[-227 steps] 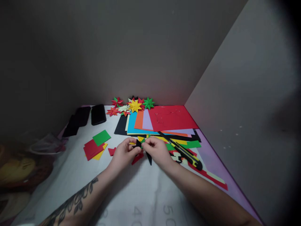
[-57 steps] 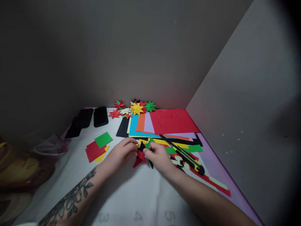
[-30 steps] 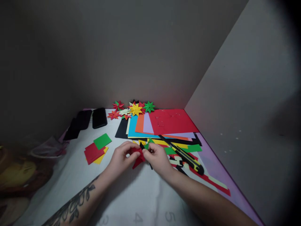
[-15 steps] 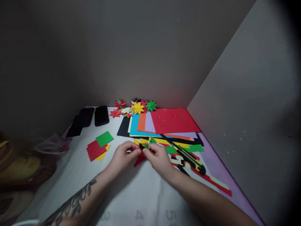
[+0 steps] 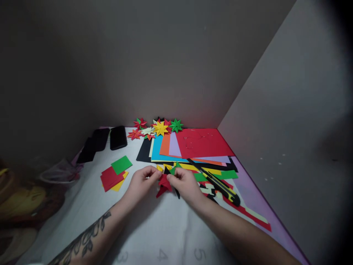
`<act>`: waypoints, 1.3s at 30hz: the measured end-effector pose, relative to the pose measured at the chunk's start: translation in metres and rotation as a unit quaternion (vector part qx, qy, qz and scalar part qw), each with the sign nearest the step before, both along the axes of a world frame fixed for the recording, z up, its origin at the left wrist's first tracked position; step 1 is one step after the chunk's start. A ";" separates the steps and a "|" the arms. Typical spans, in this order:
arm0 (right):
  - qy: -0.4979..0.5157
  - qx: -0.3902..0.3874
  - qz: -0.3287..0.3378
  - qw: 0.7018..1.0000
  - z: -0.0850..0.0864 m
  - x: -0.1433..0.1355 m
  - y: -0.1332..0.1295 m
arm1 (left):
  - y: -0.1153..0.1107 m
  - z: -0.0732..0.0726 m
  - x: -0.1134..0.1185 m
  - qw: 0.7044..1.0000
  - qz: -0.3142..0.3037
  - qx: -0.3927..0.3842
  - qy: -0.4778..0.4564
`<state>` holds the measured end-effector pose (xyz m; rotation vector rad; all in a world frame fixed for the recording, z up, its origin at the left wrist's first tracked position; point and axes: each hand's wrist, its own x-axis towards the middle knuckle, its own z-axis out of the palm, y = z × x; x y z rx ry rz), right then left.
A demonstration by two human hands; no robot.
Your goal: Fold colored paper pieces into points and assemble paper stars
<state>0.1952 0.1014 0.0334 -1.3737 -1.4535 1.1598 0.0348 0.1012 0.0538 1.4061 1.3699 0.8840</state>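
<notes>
Between both hands is a folded paper star (image 5: pixel 164 184) with red, black, green and yellow points, held just above the white tabletop. My left hand (image 5: pixel 143 180) pinches its left side with thumb and forefinger. On the right side, my right hand (image 5: pixel 185 182) grips it the same way, its fingertips near the red and green parts. The fingers hide some of the star's middle. Left of my left hand lie small paper squares, among them a green square (image 5: pixel 121 165) and red squares (image 5: pixel 110 179).
Finished paper stars (image 5: pixel 160 129) sit by the back wall. Coloured sheets, a red one (image 5: pixel 204 145) uppermost, lie before them. A black and yellow utility knife (image 5: pixel 220 186) rests on paper strips at right. A dark phone (image 5: pixel 118 137) and black paper (image 5: pixel 99 140) are at back left.
My left fingers have drawn slightly away to the left, and more of the red and black points shows between my hands. The view has shifted slightly.
</notes>
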 end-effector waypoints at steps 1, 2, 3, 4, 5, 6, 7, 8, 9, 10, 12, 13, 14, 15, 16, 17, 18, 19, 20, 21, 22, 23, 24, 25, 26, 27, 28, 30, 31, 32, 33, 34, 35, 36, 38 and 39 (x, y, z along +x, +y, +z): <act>0.006 -0.004 0.003 1.000 -0.001 0.000 0.000 | 0.000 -0.001 0.000 1.000 0.001 0.004 -0.002; 0.013 -0.006 0.005 1.000 -0.002 -0.001 0.000 | 0.000 -0.002 0.001 1.000 0.004 0.006 -0.005; 0.021 -0.007 0.004 1.000 -0.003 -0.001 -0.001 | 0.000 -0.004 0.003 1.000 0.009 0.007 -0.013; 0.029 -0.007 -0.001 1.000 -0.005 -0.001 -0.001 | -0.001 -0.005 0.004 1.000 0.017 0.008 -0.024; 0.037 -0.008 -0.006 0.999 -0.006 -0.002 -0.001 | -0.001 -0.007 0.006 0.999 0.024 0.009 -0.038; 0.045 -0.009 -0.012 0.999 -0.008 -0.002 -0.002 | -0.002 -0.008 0.007 0.998 0.025 0.008 -0.051; 0.053 -0.010 -0.016 0.998 -0.009 -0.002 -0.002 | -0.002 -0.009 0.009 0.998 0.020 0.004 -0.061; 0.062 -0.013 -0.018 0.998 -0.011 -0.002 -0.002 | -0.003 -0.009 0.010 0.998 0.013 -0.002 -0.067; 0.072 -0.017 -0.016 0.997 -0.012 -0.002 -0.002 | -0.003 -0.009 0.011 0.998 0.006 -0.009 -0.067; 0.084 -0.022 -0.009 0.996 -0.013 -0.003 -0.002 | -0.004 -0.008 0.011 0.998 -0.001 -0.017 -0.062; 0.111 -0.029 0.010 0.993 -0.013 -0.003 -0.002 | -0.004 -0.006 0.009 0.999 -0.011 -0.027 -0.044; 0.123 -0.031 0.021 0.992 -0.013 -0.003 -0.002 | -0.004 -0.003 0.008 0.999 -0.021 -0.027 -0.033; 0.129 -0.034 0.032 0.990 -0.012 -0.003 -0.002 | -0.004 -0.001 0.007 0.999 -0.036 -0.026 -0.021; 0.128 -0.038 0.043 0.990 -0.010 -0.003 -0.001 | -0.004 0.002 0.005 0.998 -0.056 -0.024 -0.009; 0.120 -0.041 0.057 0.990 -0.009 -0.002 0.000 | -0.004 0.004 0.004 0.997 -0.073 -0.021 0.005; 0.104 -0.046 0.072 0.991 -0.007 -0.001 0.001 | -0.004 0.007 0.004 0.996 -0.084 -0.017 0.018; 0.086 -0.049 0.087 0.991 -0.005 0.000 0.002 | -0.004 0.009 0.003 0.995 -0.092 -0.014 0.030; 0.067 -0.051 0.100 0.991 -0.003 0.002 0.003 | -0.004 0.011 0.002 0.994 -0.097 -0.012 0.040; 0.051 -0.052 0.109 0.991 -0.002 0.004 0.004 | -0.003 0.012 0.001 0.994 -0.099 -0.011 0.046; 0.040 -0.050 0.111 0.992 0.000 0.007 0.006 | -0.001 0.013 -0.001 0.994 -0.095 -0.010 0.046; 0.032 -0.046 0.105 0.993 0.002 0.011 0.008 | 0.001 0.012 -0.003 0.996 -0.082 -0.009 0.040; 0.028 -0.040 0.092 0.995 0.004 0.015 0.011 | 0.004 0.011 -0.007 0.998 -0.061 -0.006 0.031; 0.025 -0.028 0.074 0.997 0.007 0.019 0.014 | 0.007 0.010 -0.010 0.999 -0.030 -0.001 0.021; 0.023 -0.013 0.048 0.998 0.009 0.024 0.017 | 0.010 0.007 -0.014 1.000 0.004 0.006 0.015; 0.024 -0.007 0.023 0.999 0.011 0.028 0.020 | 0.013 0.004 -0.018 0.999 0.028 0.012 0.017; 0.028 0.001 0.004 1.000 0.013 0.032 0.022 | 0.015 0.001 -0.021 0.999 0.042 0.016 0.030; 0.032 0.014 -0.015 0.999 0.015 0.035 0.025 | 0.017 -0.003 -0.023 0.997 0.054 0.024 0.049; 0.030 0.033 -0.035 0.998 0.017 0.038 0.028 | 0.021 -0.013 -0.025 0.990 0.058 0.064 0.114; 0.026 0.039 -0.039 0.998 0.018 0.039 0.028 | 0.023 -0.018 -0.024 0.983 0.047 0.099 0.150; 0.019 0.040 -0.038 0.998 0.018 0.038 0.028 | 0.024 -0.022 -0.023 0.974 0.032 0.131 0.183; 0.011 0.038 -0.035 0.999 0.017 0.037 0.028 | 0.026 -0.027 -0.021 0.965 0.011 0.157 0.208; 0.005 0.035 -0.031 0.999 0.016 0.035 0.027 | 0.029 -0.031 -0.018 0.957 -0.007 0.177 0.228; 0.000 0.033 -0.027 0.999 0.015 0.033 0.027 | 0.031 -0.034 -0.015 0.950 -0.016 0.191 0.246; -0.003 0.033 -0.024 0.999 0.013 0.031 0.026 | 0.033 -0.037 -0.012 0.942 -0.026 0.205 0.264; -0.002 0.036 -0.020 0.999 0.010 0.029 0.026 | 0.036 -0.041 -0.007 0.926 -0.051 0.226 0.299; -0.001 0.039 -0.017 0.999 0.009 0.029 0.026 | 0.038 -0.043 -0.006 0.918 -0.069 0.233 0.314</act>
